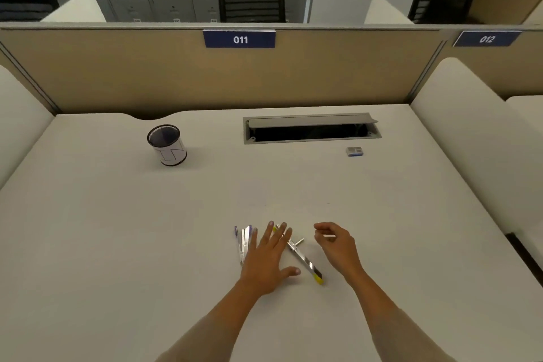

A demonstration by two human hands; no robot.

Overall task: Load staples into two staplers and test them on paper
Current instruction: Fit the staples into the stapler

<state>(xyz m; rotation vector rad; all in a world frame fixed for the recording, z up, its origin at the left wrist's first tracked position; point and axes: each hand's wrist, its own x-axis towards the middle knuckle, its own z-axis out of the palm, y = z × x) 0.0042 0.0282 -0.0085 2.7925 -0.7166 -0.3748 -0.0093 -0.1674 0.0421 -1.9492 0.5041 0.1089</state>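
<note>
Two staplers lie on the white desk (117, 244) near its front middle. The purple stapler (243, 242) is folded open at the left, partly under my left hand (270, 256), which rests flat with fingers spread. The yellow stapler (304, 258) lies opened out diagonally between my hands, its far end under my left fingertips. My right hand (335, 241) hovers just right of it, thumb and fingers pinched on a thin pale strip that looks like staples (328, 235). A small staple box (354, 151) sits far back right. I see no paper.
A mesh pen cup (167, 144) stands at the back left. An open cable tray (311, 128) is set into the desk at the back. A tan partition (176, 76) labelled 011 closes the far edge. White side panels flank the desk.
</note>
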